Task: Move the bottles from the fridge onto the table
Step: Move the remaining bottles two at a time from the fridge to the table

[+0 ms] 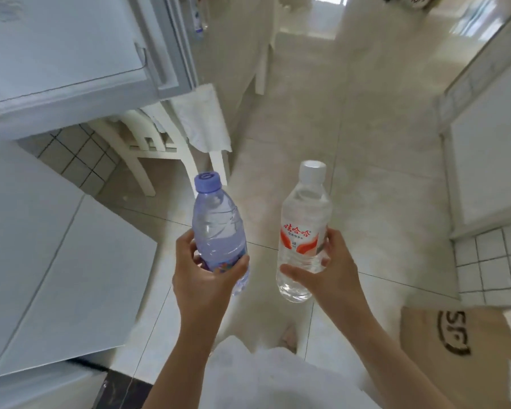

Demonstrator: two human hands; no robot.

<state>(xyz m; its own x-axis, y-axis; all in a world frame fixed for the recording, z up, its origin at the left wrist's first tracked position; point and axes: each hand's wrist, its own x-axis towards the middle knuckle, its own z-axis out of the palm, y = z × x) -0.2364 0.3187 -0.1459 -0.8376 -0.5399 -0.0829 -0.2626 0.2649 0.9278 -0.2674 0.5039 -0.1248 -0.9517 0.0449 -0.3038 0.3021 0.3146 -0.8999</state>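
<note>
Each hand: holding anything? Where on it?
Left hand holds the blue-capped bottle by its lower body, over the label. Right hand holds the white-capped bottle by its lower body, under the red label.

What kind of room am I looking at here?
Probably a home kitchen or dining area: a white fridge at left, a tiled floor, and a white chair draped with a cloth.

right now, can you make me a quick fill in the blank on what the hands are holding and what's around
1. The left hand holds a bottle with a ____ cap.
2. The right hand holds a clear bottle with a ____ cap.
3. Both bottles are held over the tiled ____.
4. The cardboard box sits at the lower ____ of the view.

Missing words: purple; white; floor; right
</note>
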